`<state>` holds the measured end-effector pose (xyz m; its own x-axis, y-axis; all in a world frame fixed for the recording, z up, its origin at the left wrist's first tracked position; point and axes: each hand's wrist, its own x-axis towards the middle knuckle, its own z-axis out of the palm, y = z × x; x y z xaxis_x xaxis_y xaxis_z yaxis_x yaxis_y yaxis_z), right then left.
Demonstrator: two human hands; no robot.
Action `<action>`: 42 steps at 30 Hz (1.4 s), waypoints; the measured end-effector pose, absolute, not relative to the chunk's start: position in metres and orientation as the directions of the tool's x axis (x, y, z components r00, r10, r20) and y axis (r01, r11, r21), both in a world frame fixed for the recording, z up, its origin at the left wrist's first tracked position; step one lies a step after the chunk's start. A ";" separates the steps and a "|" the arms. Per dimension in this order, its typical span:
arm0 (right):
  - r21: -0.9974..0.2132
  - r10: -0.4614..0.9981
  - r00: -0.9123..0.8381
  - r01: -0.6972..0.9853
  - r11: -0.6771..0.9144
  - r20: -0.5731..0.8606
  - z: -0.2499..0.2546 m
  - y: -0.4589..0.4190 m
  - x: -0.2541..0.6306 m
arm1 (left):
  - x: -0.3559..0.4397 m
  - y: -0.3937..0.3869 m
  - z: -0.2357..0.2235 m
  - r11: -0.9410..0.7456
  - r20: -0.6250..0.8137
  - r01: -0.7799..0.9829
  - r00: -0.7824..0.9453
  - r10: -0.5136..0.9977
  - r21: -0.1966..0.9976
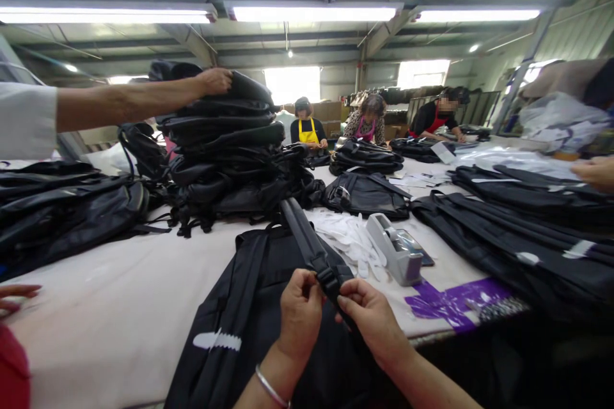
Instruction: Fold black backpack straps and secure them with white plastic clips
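Observation:
A black backpack [268,287] lies on the table in front of me, straps upward. One shoulder strap [303,235] is lifted, and both my hands work at the black plastic buckle [329,278] on it. My left hand [301,307] pinches the strap's edge on the left of the buckle. On the other side, my right hand [371,316] grips the webbing just below the buckle, thumb and fingers closed. A white paper band [217,340] is wrapped around the other shoulder strap. What lies beneath my fingertips is partly hidden.
Beyond the bag lie loose white strips [352,239] and a grey tape dispenser [396,249]. Purple tape [451,301] covers the table edge. A tall backpack stack [225,140] stands left, a co-worker's hand [215,82] on it. More backpacks [518,236] lie right. Several people work nearby.

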<state>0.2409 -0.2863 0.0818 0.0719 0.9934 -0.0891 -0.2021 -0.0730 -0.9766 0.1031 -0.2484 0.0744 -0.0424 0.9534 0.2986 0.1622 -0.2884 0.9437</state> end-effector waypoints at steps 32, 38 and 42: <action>-0.923 0.962 -0.016 0.276 0.267 0.274 0.087 -0.268 0.241 | 0.100 -0.241 0.105 -0.021 0.015 0.107 0.056 0.998 0.994; -0.726 0.913 0.032 0.619 0.301 0.406 0.086 -0.266 0.221 | 0.100 -0.244 0.112 -0.002 0.000 0.128 0.019 1.000 0.992; -0.671 0.902 0.022 0.677 0.303 0.431 0.078 -0.267 0.219 | 0.100 -0.241 0.110 0.089 -0.088 -0.024 0.033 0.996 0.996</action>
<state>0.2191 -0.2674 0.0778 0.0222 0.9023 0.4306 0.6769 0.3033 -0.6706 0.1001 -0.2408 0.1104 0.0327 0.9956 -0.0877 -0.0241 0.0885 0.9958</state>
